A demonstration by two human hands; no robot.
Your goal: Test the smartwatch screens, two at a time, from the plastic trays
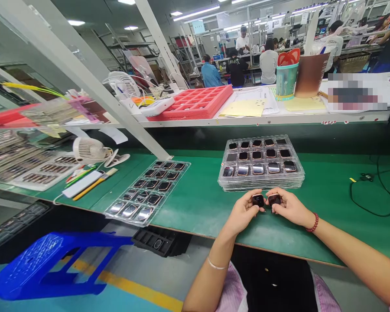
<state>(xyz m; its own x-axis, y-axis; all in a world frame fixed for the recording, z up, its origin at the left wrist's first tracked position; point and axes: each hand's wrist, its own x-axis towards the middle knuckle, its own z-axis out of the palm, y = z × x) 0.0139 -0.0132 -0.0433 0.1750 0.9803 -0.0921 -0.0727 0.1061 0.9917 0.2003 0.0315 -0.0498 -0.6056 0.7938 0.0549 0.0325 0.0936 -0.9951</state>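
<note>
1. Screens, dark and glossy with rounded corners, front the first watch and the second watch, at the lower right of center in the frame. My left hand is closed around the first watch, thumb and fingers at its edges; my right hand grips the second watch the same way. The two watches are side by side above the smooth green table.
2. Just beyond my fingers, right of center, the tray stack of clear, ridged plastic stands in the way of the table behind it. A white metal post slants down from the upper left of the frame to the table's back edge.
3. Left of center, the white fan lies near a wooden-handled brush. A thin black cable loops at the right. Below left, the blue plastic stool stands on the floor.
4. The top of the tray stack has three rows of five pockets, most showing square dark watches. The single tray, clear and shallow, holds more in rows of three. On the shelf at upper center, a red foam tray is divided into square compartments.
</note>
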